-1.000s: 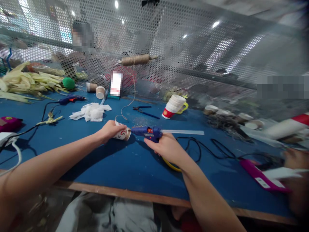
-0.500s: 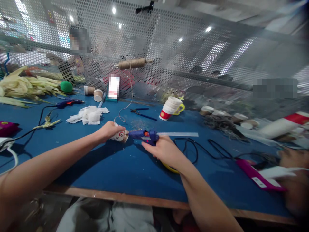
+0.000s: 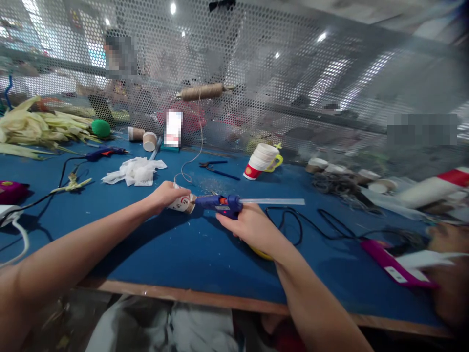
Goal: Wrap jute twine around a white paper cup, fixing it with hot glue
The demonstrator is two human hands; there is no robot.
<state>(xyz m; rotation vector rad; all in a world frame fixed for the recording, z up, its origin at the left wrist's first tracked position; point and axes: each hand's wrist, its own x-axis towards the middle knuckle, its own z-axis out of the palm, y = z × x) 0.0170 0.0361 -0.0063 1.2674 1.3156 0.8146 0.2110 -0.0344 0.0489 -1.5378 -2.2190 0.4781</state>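
My left hand (image 3: 164, 194) is closed around a small paper cup (image 3: 182, 203) that lies on its side on the blue table (image 3: 176, 249). My right hand (image 3: 249, 227) grips a blue hot glue gun (image 3: 222, 203), a clear glue stick (image 3: 273, 201) sticking out of its back. The gun's nozzle points left and touches the cup's end. A thin twine (image 3: 196, 151) runs from near the cup up to a twine spool (image 3: 201, 91) on the mesh wall.
A stack of paper cups (image 3: 262, 161), pliers (image 3: 216, 168), white wadding (image 3: 135, 171), a second glue gun (image 3: 102, 153) and dried husks (image 3: 40, 129) lie on the table. Black cables (image 3: 315, 227) trail right. Another person's hand (image 3: 445, 237) is at the right edge.
Both hands stay in place with the nozzle at the cup; only the camera view shifts slightly.
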